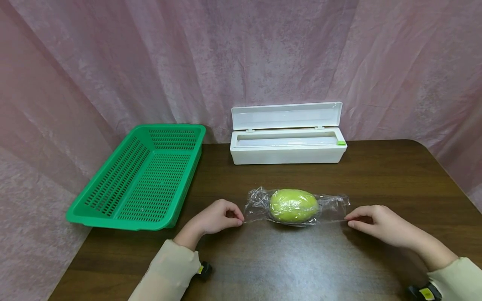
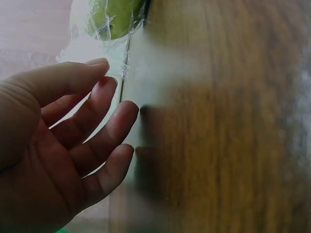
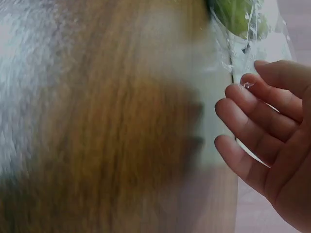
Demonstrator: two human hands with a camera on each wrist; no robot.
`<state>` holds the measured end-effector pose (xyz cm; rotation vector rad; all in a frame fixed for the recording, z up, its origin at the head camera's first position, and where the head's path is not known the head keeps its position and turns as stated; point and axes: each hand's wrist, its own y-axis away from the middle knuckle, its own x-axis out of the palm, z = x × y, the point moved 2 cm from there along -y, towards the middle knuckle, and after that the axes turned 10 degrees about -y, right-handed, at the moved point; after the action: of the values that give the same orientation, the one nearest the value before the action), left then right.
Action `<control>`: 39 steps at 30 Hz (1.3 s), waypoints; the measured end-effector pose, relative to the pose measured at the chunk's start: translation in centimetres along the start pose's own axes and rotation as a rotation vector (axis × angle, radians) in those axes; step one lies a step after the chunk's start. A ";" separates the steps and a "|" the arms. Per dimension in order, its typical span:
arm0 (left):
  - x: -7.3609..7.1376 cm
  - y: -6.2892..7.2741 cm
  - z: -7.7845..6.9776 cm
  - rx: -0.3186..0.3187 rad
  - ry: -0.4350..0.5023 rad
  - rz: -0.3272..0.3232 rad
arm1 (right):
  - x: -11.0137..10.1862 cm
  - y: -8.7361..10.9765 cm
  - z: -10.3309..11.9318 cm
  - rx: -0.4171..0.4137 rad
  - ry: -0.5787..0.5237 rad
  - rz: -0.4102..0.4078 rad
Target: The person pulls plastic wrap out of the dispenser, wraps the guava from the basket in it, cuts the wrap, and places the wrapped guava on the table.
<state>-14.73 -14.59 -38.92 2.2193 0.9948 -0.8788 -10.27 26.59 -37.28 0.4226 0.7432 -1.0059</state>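
Observation:
A yellow-green oval fruit point(image 1: 291, 205), mango-like in shape, lies on the table inside clear cling film point(image 1: 333, 205). The film gathers into loose, crinkled ends on both sides of it. At the left end, my left hand point(image 1: 217, 218) pinches the film's near corner between thumb and index finger. My right hand point(image 1: 388, 225) pinches the near corner at the other end, and a bit of film shows at its index fingertip point(image 3: 248, 81) in the right wrist view. The other fingers of both hands are loosely bent. Each wrist view shows only part of the fruit.
Behind the fruit stands a white cling film dispenser point(image 1: 288, 155), its lid point(image 1: 288, 117) raised and a roll inside. A green slotted basket point(image 1: 184, 184) sits at the left on the brown wooden table point(image 1: 286, 267). Pink curtains point(image 1: 278, 54) hang behind.

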 end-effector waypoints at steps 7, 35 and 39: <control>-0.3 0.2 0.1 -0.003 0.003 -0.002 | -1.0 0.6 -0.7 0.088 -0.104 -0.034; -0.9 -4.3 -9.0 0.158 -0.391 -0.235 | -2.0 -2.9 3.4 -0.033 0.115 -0.181; 0.4 -6.0 -10.9 0.177 -0.540 -0.154 | -1.5 -3.7 3.5 -0.019 0.108 -0.125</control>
<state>-15.63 -3.37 -33.57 1.8886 0.8526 -1.5821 -12.71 23.46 -33.74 0.4206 0.8837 -1.0985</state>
